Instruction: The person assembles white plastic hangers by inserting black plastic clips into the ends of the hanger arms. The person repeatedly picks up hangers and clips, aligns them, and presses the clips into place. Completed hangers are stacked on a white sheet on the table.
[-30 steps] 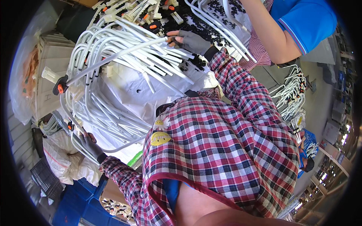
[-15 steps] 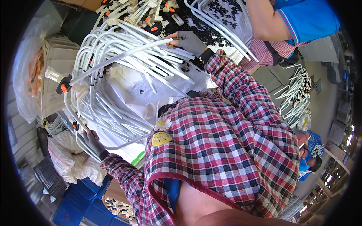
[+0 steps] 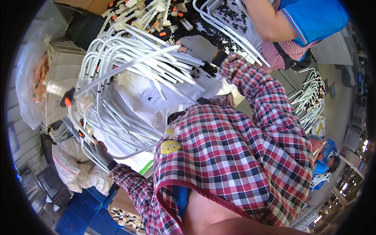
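White tube slanting across the upper left of the frame, upper end pinched in the gloved right hand.
Near its lower end, a blurred black-and-orange clip, apparently already fitted. At left of the frame, gloved left hand bent over tubing beside the pile; whether clamped or merely resting, cannot tell. By the look of it, work well short of finished: dark bands and spots of orange among the piled tubes, many free ends seemingly bare. Along the top of the frame, plenty left loose: cream connectors and black rings, too jumbled to count.
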A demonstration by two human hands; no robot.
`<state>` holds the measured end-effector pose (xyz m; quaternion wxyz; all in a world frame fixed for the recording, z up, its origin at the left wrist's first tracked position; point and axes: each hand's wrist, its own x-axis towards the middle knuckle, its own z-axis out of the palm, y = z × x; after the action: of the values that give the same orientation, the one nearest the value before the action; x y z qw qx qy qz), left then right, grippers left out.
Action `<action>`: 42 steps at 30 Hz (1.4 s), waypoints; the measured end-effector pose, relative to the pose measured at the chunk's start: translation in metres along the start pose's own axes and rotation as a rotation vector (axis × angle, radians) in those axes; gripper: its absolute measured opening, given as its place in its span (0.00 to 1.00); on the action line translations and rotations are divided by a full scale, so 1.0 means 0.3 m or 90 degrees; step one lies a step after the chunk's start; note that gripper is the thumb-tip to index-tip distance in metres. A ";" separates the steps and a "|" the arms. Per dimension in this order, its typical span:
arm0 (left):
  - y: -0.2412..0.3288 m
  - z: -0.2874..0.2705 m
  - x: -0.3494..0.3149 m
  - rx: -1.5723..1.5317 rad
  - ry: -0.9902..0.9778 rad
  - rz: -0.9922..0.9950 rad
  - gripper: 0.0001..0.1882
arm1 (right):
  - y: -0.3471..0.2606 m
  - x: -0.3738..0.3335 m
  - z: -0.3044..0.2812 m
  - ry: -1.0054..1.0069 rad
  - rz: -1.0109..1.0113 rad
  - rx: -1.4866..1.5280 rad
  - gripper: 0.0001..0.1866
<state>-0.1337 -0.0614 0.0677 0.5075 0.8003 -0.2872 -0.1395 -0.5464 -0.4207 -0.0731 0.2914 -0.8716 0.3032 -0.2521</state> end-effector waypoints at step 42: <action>-0.252 -0.162 0.175 0.035 0.171 0.025 0.07 | -0.225 -0.043 -0.239 0.049 -0.417 -0.039 0.13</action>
<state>-0.0428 -0.0333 0.0255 0.5218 0.8198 -0.2357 -0.0134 -0.5738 -0.3939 0.0186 0.1569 -0.9209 0.0253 -0.3560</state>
